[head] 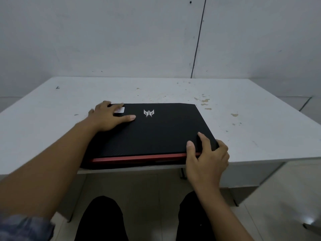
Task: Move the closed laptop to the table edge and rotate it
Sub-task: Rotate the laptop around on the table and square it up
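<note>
A closed black laptop [156, 133] with a silver logo and a red strip along its near side lies at the front edge of the white table [251, 119]. Its near edge reaches the table's front edge. My left hand [108, 117] rests flat on the lid's far left corner, fingers spread, partly covering a white sticker. My right hand [206, 159] grips the laptop's near right corner, thumb and forefinger on the lid and the other fingers wrapped around the side.
The tabletop carries yellowish stains [204, 100] at the back right. A grey wall [121, 40] stands right behind the table. My legs in dark trousers [102, 221] are below the front edge, over a tiled floor.
</note>
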`<state>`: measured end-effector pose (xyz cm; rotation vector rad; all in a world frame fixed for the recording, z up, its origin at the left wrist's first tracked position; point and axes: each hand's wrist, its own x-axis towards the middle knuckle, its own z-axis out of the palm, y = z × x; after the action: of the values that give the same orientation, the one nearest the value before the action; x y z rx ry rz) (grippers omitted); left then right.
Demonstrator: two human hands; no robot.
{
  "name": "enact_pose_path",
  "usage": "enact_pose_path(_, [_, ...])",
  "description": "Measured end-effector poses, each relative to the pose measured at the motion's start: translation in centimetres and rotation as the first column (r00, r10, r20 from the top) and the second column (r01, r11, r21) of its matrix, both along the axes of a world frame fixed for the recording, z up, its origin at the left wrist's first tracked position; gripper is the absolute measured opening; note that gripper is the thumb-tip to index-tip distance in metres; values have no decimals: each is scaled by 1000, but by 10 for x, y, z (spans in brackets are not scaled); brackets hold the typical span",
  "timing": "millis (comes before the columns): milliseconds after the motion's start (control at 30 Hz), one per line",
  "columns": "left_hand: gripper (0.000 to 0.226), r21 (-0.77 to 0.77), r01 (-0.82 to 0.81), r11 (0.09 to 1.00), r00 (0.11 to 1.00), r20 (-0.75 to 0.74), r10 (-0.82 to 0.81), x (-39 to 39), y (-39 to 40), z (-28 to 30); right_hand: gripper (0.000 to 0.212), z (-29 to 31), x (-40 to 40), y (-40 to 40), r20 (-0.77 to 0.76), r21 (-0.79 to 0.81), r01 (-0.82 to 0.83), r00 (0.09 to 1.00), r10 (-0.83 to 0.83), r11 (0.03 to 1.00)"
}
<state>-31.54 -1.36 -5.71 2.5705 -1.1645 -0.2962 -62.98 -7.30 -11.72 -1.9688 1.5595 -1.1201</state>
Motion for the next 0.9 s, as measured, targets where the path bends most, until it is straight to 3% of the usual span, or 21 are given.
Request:
enact_pose_path(133, [104, -67, 48, 997, 999, -14, -49, 15, -7, 1, 43, 2, 9, -2, -28, 17, 47, 999, -47, 999])
enact_pose_path(400, [106, -53, -55, 997, 996, 65, 58, 12, 6, -7, 47, 13, 13, -34, -237, 73, -36, 970, 53, 997])
enact_pose_path(700, [114, -29, -254, 967, 959, 120, 256, -22, 36, -16, 39, 23, 17, -83, -184, 128, -217, 954, 238, 968])
enact_pose_path(900, [119, -25, -280, 960, 955, 93, 281, -27, 41, -12, 54, 28, 22, -53, -58, 205, -156, 984, 171, 966])
